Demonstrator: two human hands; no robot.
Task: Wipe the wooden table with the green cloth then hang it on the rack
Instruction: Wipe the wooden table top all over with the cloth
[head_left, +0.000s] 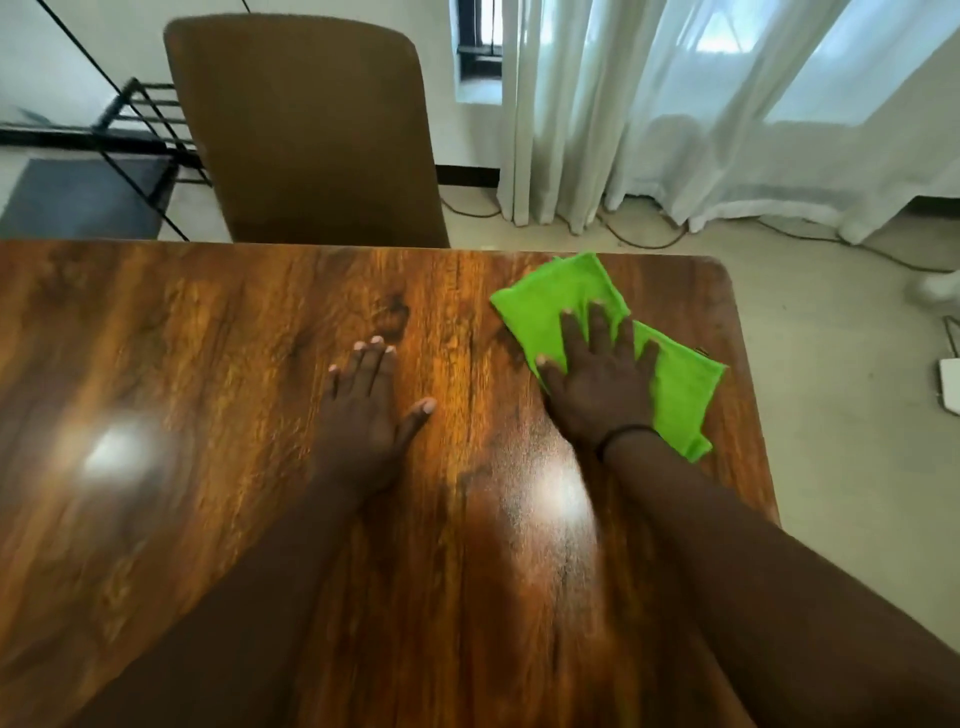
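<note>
The green cloth (556, 296) lies folded flat on the wooden table (208, 364) near its far right corner. My right hand (597, 379) presses down on the cloth with fingers spread, covering its middle. My left hand (363, 410) rests flat on the bare wood at the table's centre, fingers apart, holding nothing. A black metal rack (150, 109) stands on the floor beyond the table at the far left, partly hidden by a chair.
A brown upholstered chair (306, 130) stands against the table's far edge. White curtains (675, 114) hang at the back right, with cables (639, 241) on the floor beneath. A white object (950, 384) lies on the floor right of the table.
</note>
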